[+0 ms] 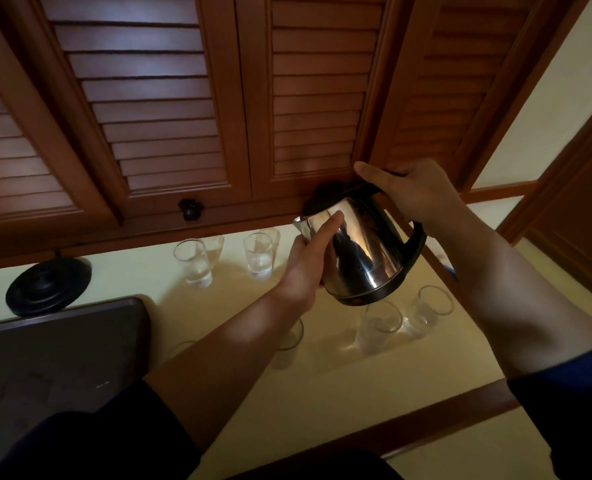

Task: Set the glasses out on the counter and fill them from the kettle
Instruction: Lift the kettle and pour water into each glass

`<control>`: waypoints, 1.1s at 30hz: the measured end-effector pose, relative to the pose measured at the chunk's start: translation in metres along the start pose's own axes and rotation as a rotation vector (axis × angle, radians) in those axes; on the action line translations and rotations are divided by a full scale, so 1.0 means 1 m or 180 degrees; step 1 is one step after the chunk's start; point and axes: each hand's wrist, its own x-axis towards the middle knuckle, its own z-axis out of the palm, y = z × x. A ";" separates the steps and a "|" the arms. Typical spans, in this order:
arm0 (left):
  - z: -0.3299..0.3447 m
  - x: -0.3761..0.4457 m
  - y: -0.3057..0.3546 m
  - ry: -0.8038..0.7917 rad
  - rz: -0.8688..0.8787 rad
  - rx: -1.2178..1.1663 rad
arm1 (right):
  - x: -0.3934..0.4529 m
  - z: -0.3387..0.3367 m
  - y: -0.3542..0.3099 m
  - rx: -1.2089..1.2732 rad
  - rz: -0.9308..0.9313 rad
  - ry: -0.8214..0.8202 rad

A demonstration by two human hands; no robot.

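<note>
You hold one shiny steel kettle (367, 251), spout toward 10 o'clock, right fingers (374, 174) round the handle (417, 240), left fingers (325, 226) against its side, above at least six glasses (192, 261).

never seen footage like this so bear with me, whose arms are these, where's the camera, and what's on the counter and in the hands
There is no machine here. A person wears one wide-angle camera on the head, looking forward and down, so you see their own two bare arms. The right hand grips the black handle of a shiny steel kettle, which is tipped with its spout to the left. The left hand lies against its metal side, forefinger straight. On the pale yellow counter stand several clear drinking glasses, some at the back, some below the kettle. To the left sit a round black kettle base and a dark grey flat tray. Brown slatted cupboard doors hang above.
</note>
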 end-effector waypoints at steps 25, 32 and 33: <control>0.103 0.048 -0.025 0.0090 -0.0067 -0.0662 | 0.062 -0.066 0.053 -0.0152 -0.0208 -0.0680; 0.113 0.034 -0.015 0.0190 -0.0145 -0.0786 | 0.067 -0.063 0.050 -0.0255 -0.0221 -0.0773; 0.113 0.034 -0.015 0.0207 -0.0144 -0.0771 | 0.067 -0.063 0.050 -0.0275 -0.0224 -0.0781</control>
